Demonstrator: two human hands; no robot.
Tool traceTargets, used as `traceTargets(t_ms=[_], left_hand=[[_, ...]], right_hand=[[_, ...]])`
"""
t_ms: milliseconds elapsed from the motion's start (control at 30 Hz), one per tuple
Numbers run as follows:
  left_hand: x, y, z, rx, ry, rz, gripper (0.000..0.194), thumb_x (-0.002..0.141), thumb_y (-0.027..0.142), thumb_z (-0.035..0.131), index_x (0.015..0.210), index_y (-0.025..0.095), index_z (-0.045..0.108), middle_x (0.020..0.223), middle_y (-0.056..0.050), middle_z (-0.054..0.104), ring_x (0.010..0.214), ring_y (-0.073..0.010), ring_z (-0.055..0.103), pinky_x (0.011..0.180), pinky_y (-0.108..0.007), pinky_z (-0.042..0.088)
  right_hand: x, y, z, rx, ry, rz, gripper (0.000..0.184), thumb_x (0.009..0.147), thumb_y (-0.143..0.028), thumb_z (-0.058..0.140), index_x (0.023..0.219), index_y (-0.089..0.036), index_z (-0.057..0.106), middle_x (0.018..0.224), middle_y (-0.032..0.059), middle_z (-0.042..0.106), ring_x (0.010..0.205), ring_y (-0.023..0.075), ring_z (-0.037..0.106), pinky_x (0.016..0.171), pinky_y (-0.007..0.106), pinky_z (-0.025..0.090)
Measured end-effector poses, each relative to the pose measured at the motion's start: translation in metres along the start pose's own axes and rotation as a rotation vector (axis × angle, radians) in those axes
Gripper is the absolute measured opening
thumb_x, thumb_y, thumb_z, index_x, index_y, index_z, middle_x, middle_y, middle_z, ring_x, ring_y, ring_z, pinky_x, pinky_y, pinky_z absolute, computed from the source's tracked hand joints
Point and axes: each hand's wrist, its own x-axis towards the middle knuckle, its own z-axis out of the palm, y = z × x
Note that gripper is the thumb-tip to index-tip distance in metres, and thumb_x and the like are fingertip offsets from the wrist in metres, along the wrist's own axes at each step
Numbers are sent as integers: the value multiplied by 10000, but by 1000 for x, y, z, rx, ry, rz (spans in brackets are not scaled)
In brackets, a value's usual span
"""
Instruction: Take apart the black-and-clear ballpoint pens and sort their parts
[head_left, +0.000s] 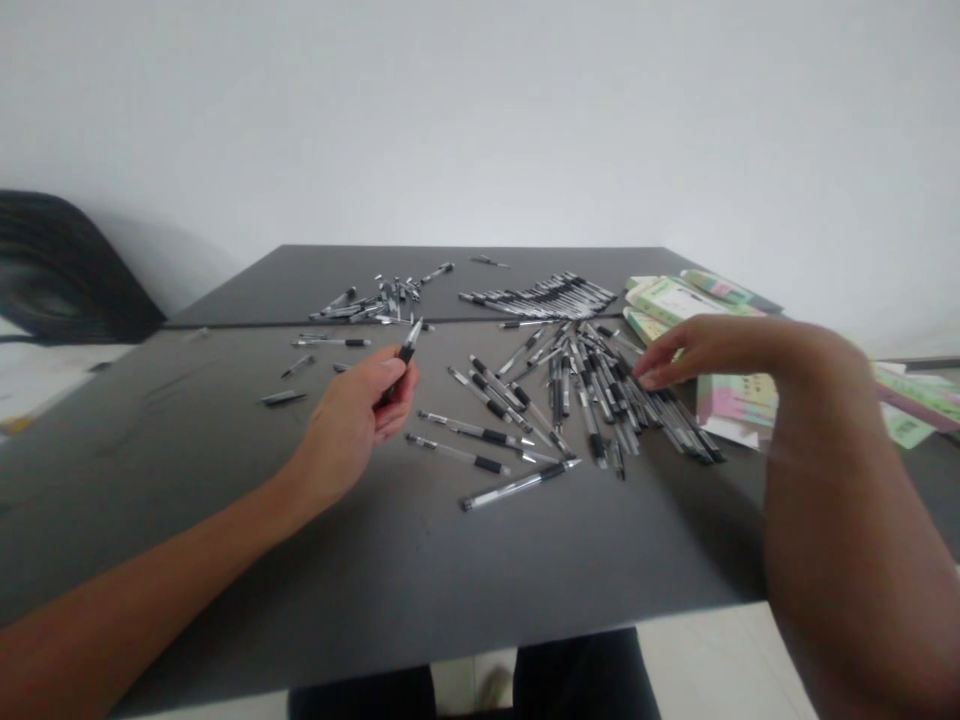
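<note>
My left hand is closed around a gel pen, its silver tip pointing up and away from me. Above the right side of a loose pile of clear pens with black grips, my right hand hangs palm down. Its fingers are loosely bent, with the fingertips at the pens; no pen shows between them. Closer to me, a single pen lies slantwise, its tip to the right. Several more pens lie between that one and the pile.
Pens in a slanted row lie farther back on the dark table. Pen caps and short parts are heaped at back left. Loose caps lie left. Green and pink cardboard boxes are stacked right. A black chair stands left.
</note>
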Motion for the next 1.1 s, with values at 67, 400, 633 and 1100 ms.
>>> traceTargets(t_ms=[67, 400, 633, 1100], left_hand=[[0, -1, 0, 7, 13, -6, 301, 877, 432, 598, 685, 224, 495, 479, 101, 326, 404, -79, 269, 419, -214, 275], [3, -8, -4, -3, 24, -38, 304, 850, 442, 628, 663, 230, 517, 468, 99, 332, 399, -84, 262, 404, -219, 261], [2, -3, -2, -9, 35, -21, 298, 811, 454, 634, 639, 236, 525, 455, 99, 320, 389, -86, 258, 392, -220, 259], [0, 3, -1, 59, 2, -1, 316, 880, 441, 578, 662, 234, 482, 477, 90, 328, 423, -95, 255, 412, -225, 264]], right_hand=[[-14, 10, -3, 103, -55, 107, 260, 859, -276, 812, 1101, -241, 900, 1115, 58, 873, 1110, 277, 772, 1030, 370, 521], [-9, -2, 10, 166, -231, 179, 343, 735, -295, 859, 1070, -227, 877, 1001, 95, 863, 981, 319, 783, 868, 392, 594], [6, -10, 22, 183, -330, 246, 359, 585, -379, 980, 892, -284, 821, 860, 73, 840, 967, 362, 790, 773, 425, 646], [-3, -56, 27, -11, -240, 266, 280, 712, -334, 909, 924, -211, 775, 787, 104, 817, 711, 270, 726, 659, 379, 516]])
